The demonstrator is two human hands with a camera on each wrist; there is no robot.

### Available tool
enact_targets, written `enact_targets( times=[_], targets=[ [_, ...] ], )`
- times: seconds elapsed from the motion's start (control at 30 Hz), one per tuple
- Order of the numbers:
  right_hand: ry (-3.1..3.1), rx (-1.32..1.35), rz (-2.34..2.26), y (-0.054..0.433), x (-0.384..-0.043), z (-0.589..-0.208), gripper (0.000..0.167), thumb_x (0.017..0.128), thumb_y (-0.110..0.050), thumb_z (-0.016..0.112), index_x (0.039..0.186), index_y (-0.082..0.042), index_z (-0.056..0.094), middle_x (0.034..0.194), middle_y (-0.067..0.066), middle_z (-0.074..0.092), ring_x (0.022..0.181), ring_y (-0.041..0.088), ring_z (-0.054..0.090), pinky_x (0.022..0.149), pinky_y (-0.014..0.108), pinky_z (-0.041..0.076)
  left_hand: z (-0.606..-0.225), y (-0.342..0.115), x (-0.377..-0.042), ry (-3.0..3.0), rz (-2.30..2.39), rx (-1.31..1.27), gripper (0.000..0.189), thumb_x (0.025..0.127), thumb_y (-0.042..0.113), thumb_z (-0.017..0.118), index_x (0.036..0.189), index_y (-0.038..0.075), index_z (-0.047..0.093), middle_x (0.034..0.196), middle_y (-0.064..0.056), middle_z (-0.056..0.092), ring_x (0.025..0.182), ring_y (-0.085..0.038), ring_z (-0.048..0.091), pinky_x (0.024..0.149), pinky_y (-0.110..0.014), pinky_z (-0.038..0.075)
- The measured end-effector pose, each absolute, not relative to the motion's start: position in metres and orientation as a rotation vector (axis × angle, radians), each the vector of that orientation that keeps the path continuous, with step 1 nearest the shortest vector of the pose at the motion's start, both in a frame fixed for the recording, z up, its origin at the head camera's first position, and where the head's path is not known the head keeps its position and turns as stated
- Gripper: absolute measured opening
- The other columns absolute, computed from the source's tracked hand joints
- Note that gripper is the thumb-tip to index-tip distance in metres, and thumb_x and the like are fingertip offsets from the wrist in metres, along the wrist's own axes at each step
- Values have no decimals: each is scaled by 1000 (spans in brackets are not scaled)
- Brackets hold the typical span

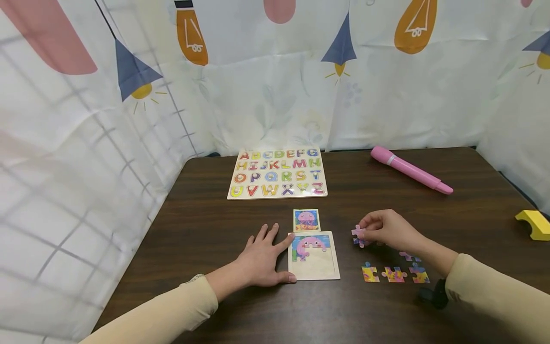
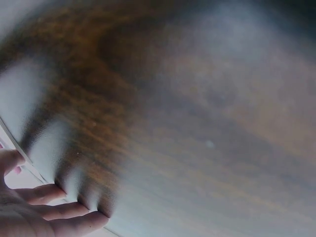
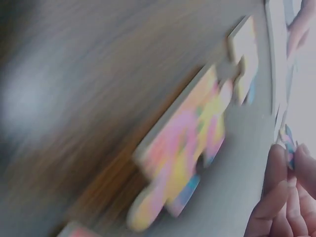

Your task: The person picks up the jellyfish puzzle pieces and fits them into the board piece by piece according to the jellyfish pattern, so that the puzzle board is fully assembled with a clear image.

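Worktop [image 1: 193, 229]: dark wood, letter board [image 1: 277, 173] at the back.
Left hand [image 1: 264, 263]: fingers spread wide, gripping nothing, thumb and forefinger touching the tray [image 1: 315, 268].
Right hand [image 1: 391, 231]: fingers pinching a piece [image 1: 357, 238], right of the tray!
Loose pieces [image 1: 394, 274]: lying near the right wrist.

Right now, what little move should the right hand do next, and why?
Probably carry the pink piece left to the puzzle tray: the right hand pinches that piece above the table, the tray's lower part is bare, and the left hand rests at the tray's edge.
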State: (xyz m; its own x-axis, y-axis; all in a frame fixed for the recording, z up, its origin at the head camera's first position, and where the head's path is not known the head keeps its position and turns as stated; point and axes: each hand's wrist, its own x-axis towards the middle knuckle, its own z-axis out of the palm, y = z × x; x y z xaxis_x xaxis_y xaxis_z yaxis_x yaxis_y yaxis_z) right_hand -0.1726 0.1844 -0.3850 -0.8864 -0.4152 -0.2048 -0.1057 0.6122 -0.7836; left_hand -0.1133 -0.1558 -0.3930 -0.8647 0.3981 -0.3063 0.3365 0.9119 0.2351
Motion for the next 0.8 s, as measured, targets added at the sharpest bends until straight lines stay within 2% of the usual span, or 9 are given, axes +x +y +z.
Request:
enact_targets(
  times=[0.2, 0.53, 0.8],
  targets=[
    [2326, -351, -1255, 158, -174, -387, 24, 94, -19, 75, 103, 2, 68, 81, 7, 77, 73, 17, 73, 60, 31, 53, -393, -156, -113, 2738, 233, 556, 95, 84, 70, 69, 162, 30, 33, 169, -20, 23, 155, -48, 20, 115, -69, 31],
    [2247, -430, -1257, 114, -168, -393, 18, 92, -16, 77, 92, 0, 69, 69, 6, 74, 61, 11, 68, 55, 28, 54, -394, -156, -114, 2744, 216, 560, 95, 84, 71, 68, 162, 30, 32, 169, -19, 22, 155, -48, 20, 115, -69, 32],
    [2209, -370, -1235, 90, -161, -395, 16, 92, -14, 77, 89, 0, 69, 69, 9, 75, 59, 12, 72, 55, 27, 57, -394, -156, -114, 2737, 217, 545, 96, 84, 73, 67, 162, 31, 31, 169, -19, 22, 155, -48, 20, 115, -68, 32]
  ],
)
